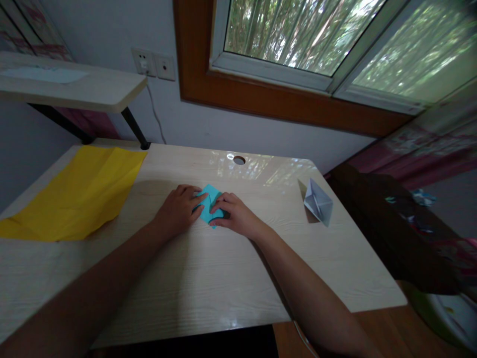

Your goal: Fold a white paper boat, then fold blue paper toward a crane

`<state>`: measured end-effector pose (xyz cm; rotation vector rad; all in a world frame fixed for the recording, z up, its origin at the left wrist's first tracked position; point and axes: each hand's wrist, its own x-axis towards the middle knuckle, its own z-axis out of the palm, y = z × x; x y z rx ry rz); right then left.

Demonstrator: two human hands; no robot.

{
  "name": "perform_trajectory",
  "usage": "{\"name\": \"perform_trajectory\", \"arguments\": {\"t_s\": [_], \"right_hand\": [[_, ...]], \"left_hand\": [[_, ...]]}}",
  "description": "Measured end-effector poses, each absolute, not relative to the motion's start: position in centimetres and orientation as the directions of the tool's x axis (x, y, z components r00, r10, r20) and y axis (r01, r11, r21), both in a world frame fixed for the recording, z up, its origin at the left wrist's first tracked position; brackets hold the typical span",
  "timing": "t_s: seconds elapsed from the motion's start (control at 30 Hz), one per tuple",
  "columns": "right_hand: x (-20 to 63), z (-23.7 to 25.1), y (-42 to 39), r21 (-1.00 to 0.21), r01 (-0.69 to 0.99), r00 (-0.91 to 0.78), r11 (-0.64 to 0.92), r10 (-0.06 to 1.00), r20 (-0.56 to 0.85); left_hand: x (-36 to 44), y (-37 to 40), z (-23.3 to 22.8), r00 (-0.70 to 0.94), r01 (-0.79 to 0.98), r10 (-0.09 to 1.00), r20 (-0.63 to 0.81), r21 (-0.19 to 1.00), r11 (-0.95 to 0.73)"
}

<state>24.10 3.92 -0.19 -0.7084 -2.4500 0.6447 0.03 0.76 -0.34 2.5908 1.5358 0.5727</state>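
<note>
The pale wooden desk (208,278) has bare room toward six o'clock. A yellow sheet (78,191) lies at nine o'clock, a grey folded paper boat (317,201) at three. At centre, the left hand (178,209) and right hand (234,214), fingers loosely curled, press the small blue folded paper (209,205) flat.

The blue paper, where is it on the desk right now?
In the head view the blue paper lies mid-desk, pressed flat between the left hand and right hand, below the cable hole.

left hand (178,209), right hand (233,215), palms down, fingertips meeting
</note>
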Motion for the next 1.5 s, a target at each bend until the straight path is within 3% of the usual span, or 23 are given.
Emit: {"name": "perform_trajectory", "arguments": {"t_s": [0.43, 0.67, 0.9, 1.3, 1.5], "right_hand": [[23.8, 0.0, 3.6, -0.546, 0.373, -0.74, 0.75, 0.596, 0.313], [23.8, 0.1, 3.6, -0.554, 0.369, -0.735, 0.746, 0.599, 0.318], [23.9, -0.2, 3.7, -0.554, 0.343, -0.732, 0.759, 0.585, 0.348], [23.9, 0.1, 3.6, -0.533, 0.366, -0.743, 0.763, 0.584, 0.326], [23.9, 0.0, 3.6, -0.541, 0.352, -0.743, 0.764, 0.579, 0.335]], "left_hand": [[-0.7, 1.7, -1.4, 0.2, 0.906, 0.904, 0.377, 0.279, -0.317], [-0.7, 1.4, -0.5, 0.306, 0.81, 0.812, 0.497, 0.312, -0.497], [-0.3, 1.0, -0.5, 0.49, 0.788, 0.784, 0.382, 0.191, -0.585], [-0.1, 0.9, -0.8, 0.293, 0.923, 0.91, 0.293, 0.162, -0.35], [-0.6, 1.4, -1.3, 0.264, 0.91, 0.903, 0.34, 0.222, -0.35]]}}
